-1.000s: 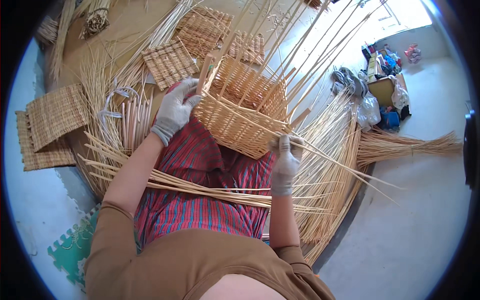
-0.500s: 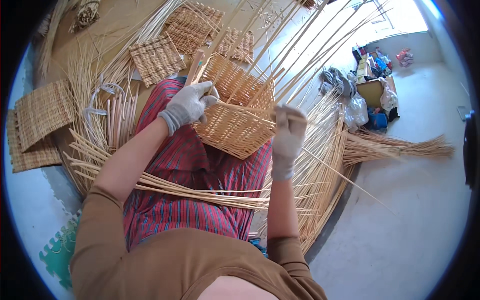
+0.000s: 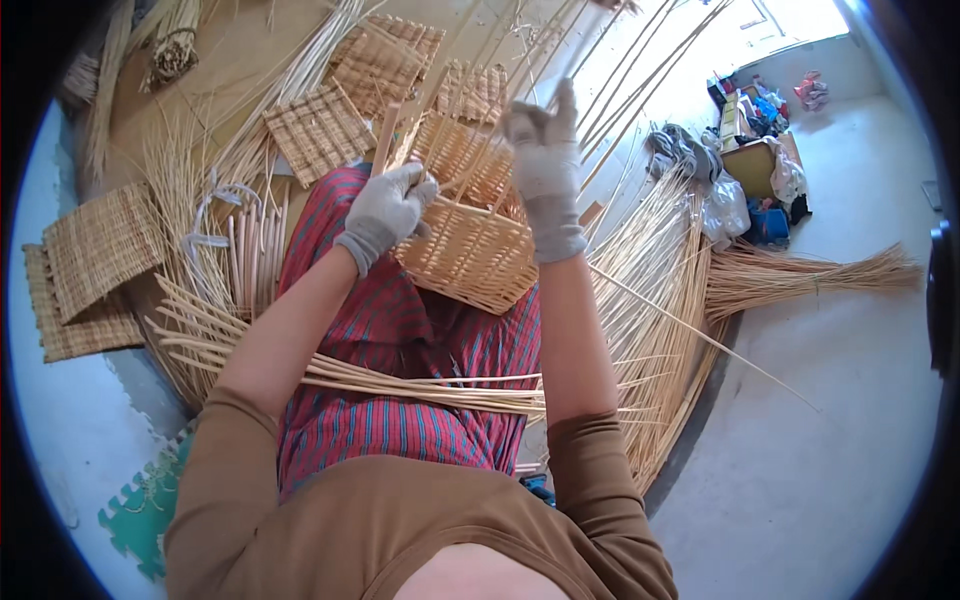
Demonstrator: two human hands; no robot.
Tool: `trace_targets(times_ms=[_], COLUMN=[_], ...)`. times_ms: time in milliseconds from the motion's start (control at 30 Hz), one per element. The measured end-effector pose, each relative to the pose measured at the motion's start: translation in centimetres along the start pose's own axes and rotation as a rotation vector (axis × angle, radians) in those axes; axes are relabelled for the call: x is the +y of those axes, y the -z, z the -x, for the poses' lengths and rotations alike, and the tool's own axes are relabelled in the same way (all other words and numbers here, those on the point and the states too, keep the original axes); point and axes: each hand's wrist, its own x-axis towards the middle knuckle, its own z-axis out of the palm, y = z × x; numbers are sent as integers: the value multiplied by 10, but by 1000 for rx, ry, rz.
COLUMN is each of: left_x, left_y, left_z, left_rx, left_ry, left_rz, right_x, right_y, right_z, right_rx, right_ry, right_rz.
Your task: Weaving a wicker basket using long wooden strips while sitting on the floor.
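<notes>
The woven basket [image 3: 468,252] was in front of you, above the striped cloth [image 3: 385,435] on your lap, with its open side turned up and away from you. Your left hand [image 3: 388,207] was closed on the near left corner of the rim, beside the short corner stake [image 3: 387,138]. Your right hand [image 3: 545,155] was apart from it, high among the tall uprights [image 3: 437,88]; its fingers were blurred, so I could not tell whether they gripped a strand or were free.

For the weaving, as I judged it, a firm left hold was the most important thing, because a loose corner would let the last row rise. It was wise to pull each strand evenly, to press it down against the row below, and not to bend the uprights inward. The loose strand [image 3: 705,337] beyond your right forearm needed free space, so that it would not catch in the reeds [image 3: 410,390] lying across your lap.

About labels, I found no writing which could be read. The pale plastic bag [image 3: 726,212] and the clutter [image 3: 760,115] near the wall were too small to tell.
</notes>
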Motion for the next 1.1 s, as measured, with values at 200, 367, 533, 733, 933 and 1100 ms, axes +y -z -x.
trace_targets(times_ms=[200, 367, 533, 733, 933, 1100], left_x=[-19, -33, -14, -13, -9, 19], left_y=[-7, 4, -18, 0, -4, -9], left_z=[6, 8, 2, 11, 1, -2], left_rx=[106, 255, 154, 294, 62, 117], left_ry=[-65, -375, -230, -245, -116, 72], left_rz=[-147, -477, -452, -573, 121, -560], right_x=[-63, -22, 31, -3, 67, 18], right_y=[-7, -36, -43, -38, 14, 15], right_z=[42, 98, 14, 23, 141, 135], right_rx=[-6, -197, 301, 295, 429, 484], right_ry=[55, -308, -101, 260, 135, -184], right_rz=[314, 445, 352, -327, -542, -553])
